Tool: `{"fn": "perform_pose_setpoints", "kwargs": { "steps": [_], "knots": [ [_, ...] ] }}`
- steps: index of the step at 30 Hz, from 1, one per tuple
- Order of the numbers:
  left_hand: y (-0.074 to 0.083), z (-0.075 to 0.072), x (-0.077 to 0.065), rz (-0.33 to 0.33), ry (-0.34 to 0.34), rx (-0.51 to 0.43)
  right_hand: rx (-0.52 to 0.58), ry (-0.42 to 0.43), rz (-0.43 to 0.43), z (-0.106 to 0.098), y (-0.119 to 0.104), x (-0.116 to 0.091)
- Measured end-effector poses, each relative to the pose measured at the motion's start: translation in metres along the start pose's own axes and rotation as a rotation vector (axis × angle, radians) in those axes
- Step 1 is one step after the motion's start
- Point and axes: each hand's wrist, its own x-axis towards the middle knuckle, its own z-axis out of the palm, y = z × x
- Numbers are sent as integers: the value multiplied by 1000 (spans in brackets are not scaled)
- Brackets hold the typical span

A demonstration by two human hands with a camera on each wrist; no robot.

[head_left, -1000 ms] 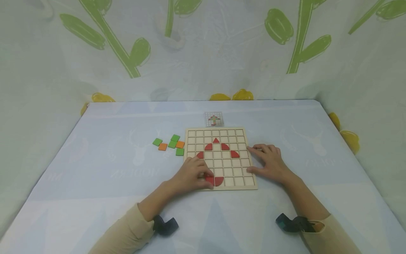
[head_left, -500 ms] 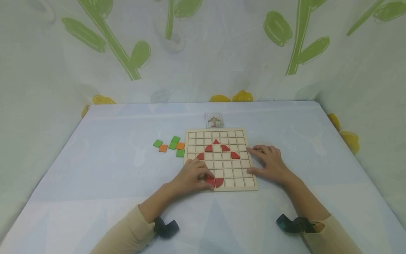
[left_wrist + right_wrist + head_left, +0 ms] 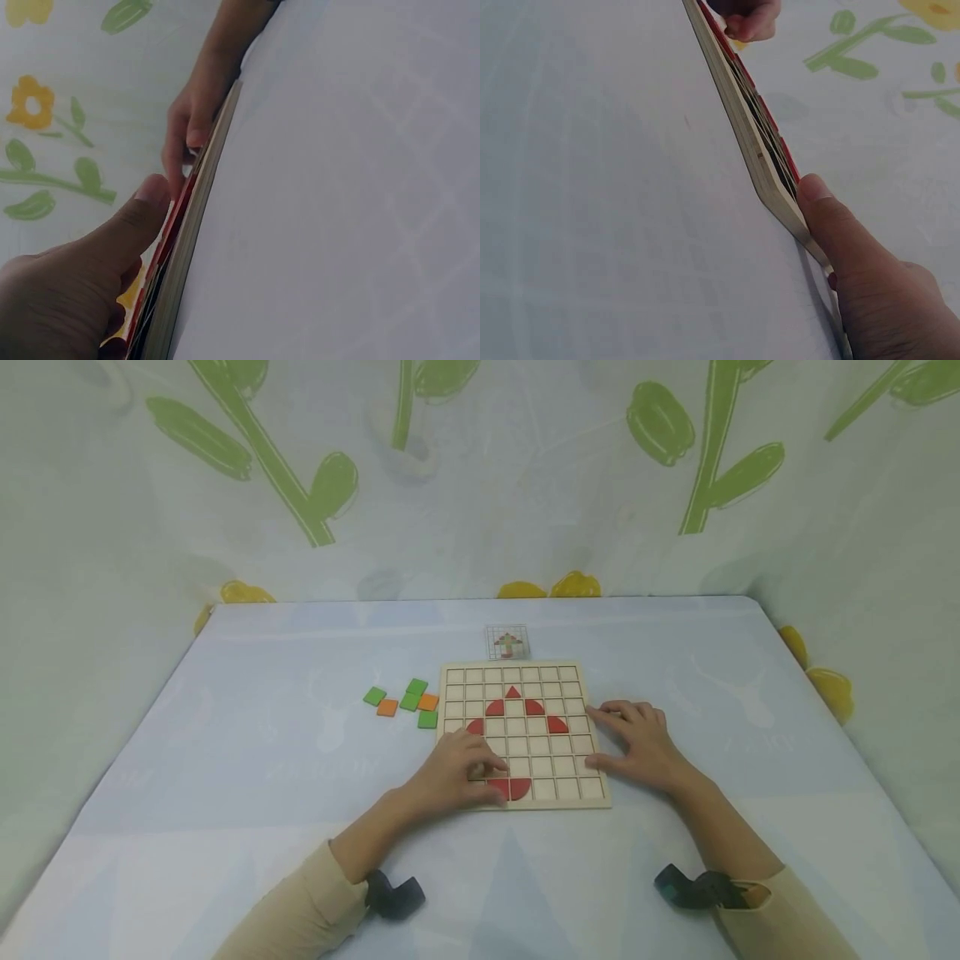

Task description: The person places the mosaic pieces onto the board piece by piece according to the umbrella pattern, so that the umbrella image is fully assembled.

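A square wooden grid board [image 3: 540,745] lies flat on the table, with several red pieces set in its cells. My left hand [image 3: 450,774] is over the board's lower left part, its thumb and index fingertip apart beside two red quarter-circle pieces [image 3: 520,789] in the bottom row. Nothing shows between those fingertips; in the left wrist view the thumb [image 3: 142,214] is just above the board's edge. My right hand [image 3: 637,745] touches the board's right side with fingers and thumb spread. A red triangle [image 3: 512,692] sits higher up in the grid. Cells under my left hand are hidden.
Left of the board lie loose green square tiles [image 3: 417,687] and orange square tiles [image 3: 387,708]. Behind the board is a small pattern card [image 3: 507,642] printed with a coloured figure on a grid. The pale table [image 3: 225,760] meets a patterned backdrop at its far edge.
The left index fingertip has lifted slightly off the red quarter-circle piece, widening its gap to the thumb. The right hand has stayed at the board's edge, and the pieces have not shifted.
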Motion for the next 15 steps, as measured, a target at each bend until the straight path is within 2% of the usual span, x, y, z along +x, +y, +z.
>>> {"fn": "perform_pose_setpoints", "kwargs": {
  "steps": [6, 11, 15],
  "knots": [
    [0, -7, -1, -75, 20, -37, 1, 7, -3, 0, -2, 1],
    [-2, -13, 0, -163, 8, -13, 3, -23, 23, -1, -4, 1],
    [-3, -17, 2, -186, 17, 15, 5, -24, 20, -2, -3, 0]
  ]
}}
